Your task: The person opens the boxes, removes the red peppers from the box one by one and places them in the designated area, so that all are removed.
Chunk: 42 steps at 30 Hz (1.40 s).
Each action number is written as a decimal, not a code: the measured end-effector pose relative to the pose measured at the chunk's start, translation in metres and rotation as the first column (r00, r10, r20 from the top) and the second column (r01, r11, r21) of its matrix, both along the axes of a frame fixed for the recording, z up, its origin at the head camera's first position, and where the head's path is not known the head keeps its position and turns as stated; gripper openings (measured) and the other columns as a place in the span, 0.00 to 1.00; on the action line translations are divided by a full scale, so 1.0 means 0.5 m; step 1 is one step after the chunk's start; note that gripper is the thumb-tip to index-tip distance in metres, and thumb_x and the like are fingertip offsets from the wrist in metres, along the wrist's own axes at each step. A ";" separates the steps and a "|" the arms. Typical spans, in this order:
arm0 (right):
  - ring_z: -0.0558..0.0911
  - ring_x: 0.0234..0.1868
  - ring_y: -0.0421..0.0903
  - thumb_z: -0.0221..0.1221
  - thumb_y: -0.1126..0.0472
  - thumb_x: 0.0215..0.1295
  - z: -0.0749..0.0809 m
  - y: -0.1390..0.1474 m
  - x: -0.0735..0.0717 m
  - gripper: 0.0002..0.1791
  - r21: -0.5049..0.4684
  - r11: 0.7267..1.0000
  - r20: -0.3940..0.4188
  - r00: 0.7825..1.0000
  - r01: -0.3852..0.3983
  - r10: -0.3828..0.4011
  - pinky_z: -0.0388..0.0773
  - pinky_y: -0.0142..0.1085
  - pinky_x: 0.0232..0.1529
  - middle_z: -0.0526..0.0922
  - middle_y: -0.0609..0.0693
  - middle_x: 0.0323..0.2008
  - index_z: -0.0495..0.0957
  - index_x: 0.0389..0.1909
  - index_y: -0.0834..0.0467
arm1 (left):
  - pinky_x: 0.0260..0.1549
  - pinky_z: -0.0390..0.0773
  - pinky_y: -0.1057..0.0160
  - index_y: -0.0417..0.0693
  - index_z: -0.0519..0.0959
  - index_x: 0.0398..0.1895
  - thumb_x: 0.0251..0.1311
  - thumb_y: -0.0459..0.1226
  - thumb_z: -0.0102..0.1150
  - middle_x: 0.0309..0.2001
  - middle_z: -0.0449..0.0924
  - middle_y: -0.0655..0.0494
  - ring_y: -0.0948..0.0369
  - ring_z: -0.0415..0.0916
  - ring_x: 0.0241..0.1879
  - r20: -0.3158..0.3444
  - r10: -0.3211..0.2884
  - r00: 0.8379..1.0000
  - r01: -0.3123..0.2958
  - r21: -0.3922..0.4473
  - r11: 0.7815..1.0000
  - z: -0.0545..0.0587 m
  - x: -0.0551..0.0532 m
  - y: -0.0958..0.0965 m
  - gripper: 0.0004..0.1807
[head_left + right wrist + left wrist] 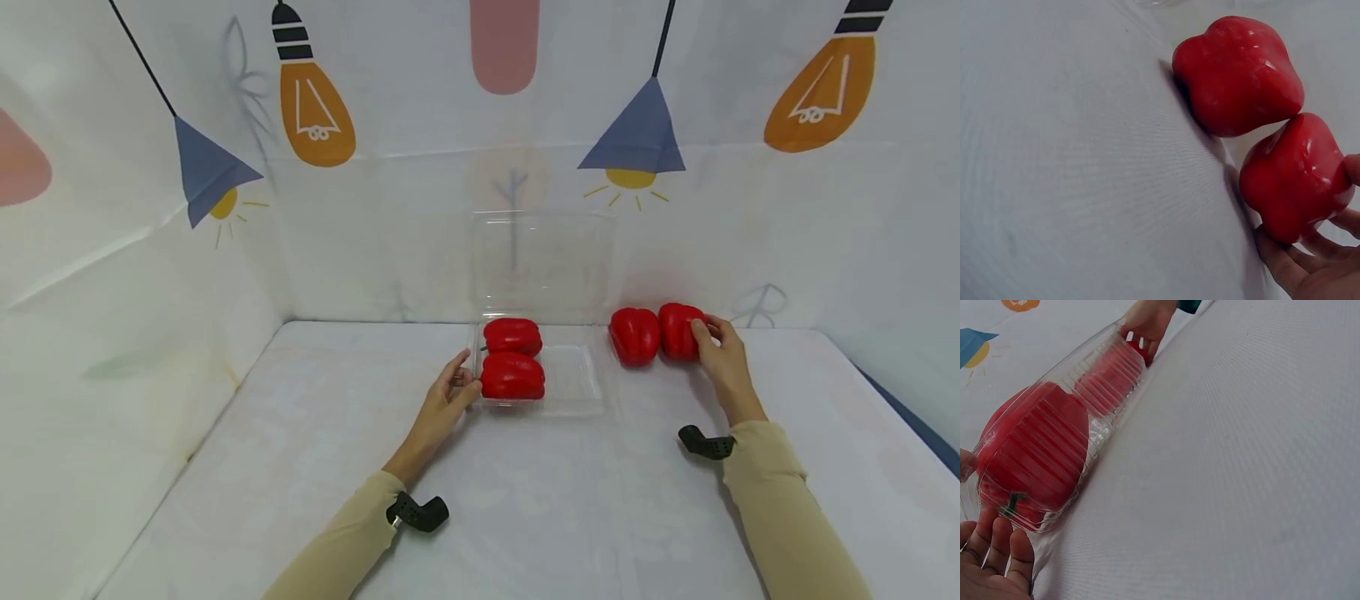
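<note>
A clear plastic clamshell container [572, 379] lies with its lid raised against the back wall. Two red bell peppers sit in its left half, a rear one [512, 335] and a front one [513, 377]. My left hand [444, 402] is at the container's left side, fingers loosely spread and fingertips right at its edge. To the right, my right hand [724, 367] grips a red bell pepper [1297, 178], thumb on one side and fingers around the other. Another red bell pepper [1238, 75] stands close beside it on the table.
White cloth covers the table [525, 500]. A white printed sheet [397, 233] with lamp and bulb pictures rises behind and at the left. The raised clear lid [542, 262] stands upright behind the container.
</note>
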State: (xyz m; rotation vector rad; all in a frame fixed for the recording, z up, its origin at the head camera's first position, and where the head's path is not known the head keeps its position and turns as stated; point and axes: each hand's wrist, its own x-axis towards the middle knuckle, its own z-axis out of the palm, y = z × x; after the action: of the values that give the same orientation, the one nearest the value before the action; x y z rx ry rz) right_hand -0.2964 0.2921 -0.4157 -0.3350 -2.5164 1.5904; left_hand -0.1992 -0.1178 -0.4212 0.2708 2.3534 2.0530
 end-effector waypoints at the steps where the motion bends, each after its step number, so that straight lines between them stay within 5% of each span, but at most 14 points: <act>1: 0.56 0.70 0.59 0.37 0.39 0.70 -0.003 0.001 0.001 0.38 0.002 1.000 0.001 1.000 -0.006 0.006 0.57 0.53 0.68 0.56 0.64 0.70 0.50 0.72 0.59 | 0.34 0.70 0.73 0.40 0.55 0.71 0.65 0.34 0.54 0.45 0.68 0.51 0.60 0.64 0.47 -0.001 0.000 1.000 0.000 -0.005 1.000 0.001 0.000 0.000 0.33; 15: 0.52 0.71 0.67 0.34 0.41 0.73 -0.025 0.011 0.007 0.37 0.094 0.992 -0.065 0.994 -0.085 0.091 0.48 0.59 0.68 0.54 0.70 0.69 0.49 0.72 0.64 | 0.35 0.71 0.73 0.40 0.56 0.71 0.65 0.35 0.53 0.46 0.68 0.49 0.59 0.65 0.48 -0.005 -0.003 1.000 0.003 -0.043 0.999 -0.001 0.001 0.004 0.33; 24: 0.45 0.73 0.65 0.31 0.38 0.72 -0.028 0.015 0.003 0.40 0.084 0.984 -0.014 0.987 -0.156 0.158 0.42 0.59 0.70 0.48 0.67 0.72 0.43 0.73 0.62 | 0.33 0.70 0.73 0.39 0.55 0.71 0.65 0.34 0.53 0.45 0.68 0.48 0.58 0.65 0.47 -0.017 0.000 1.000 0.000 -0.024 1.000 0.000 0.003 0.000 0.33; 42: 0.42 0.74 0.61 0.32 0.41 0.73 -0.041 0.015 0.003 0.37 0.024 0.993 -0.058 0.992 -0.114 0.115 0.38 0.56 0.71 0.43 0.61 0.74 0.37 0.75 0.57 | 0.35 0.70 0.73 0.41 0.56 0.71 0.65 0.35 0.53 0.47 0.68 0.47 0.61 0.65 0.44 0.009 0.017 1.000 -0.017 -0.038 0.999 0.004 -0.001 0.003 0.32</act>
State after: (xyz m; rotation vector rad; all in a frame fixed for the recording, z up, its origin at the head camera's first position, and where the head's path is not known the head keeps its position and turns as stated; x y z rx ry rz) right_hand -0.2951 0.2996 -0.4364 -0.1411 -2.5470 1.5880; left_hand -0.1996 -0.1162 -0.4191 0.2409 2.3948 2.0103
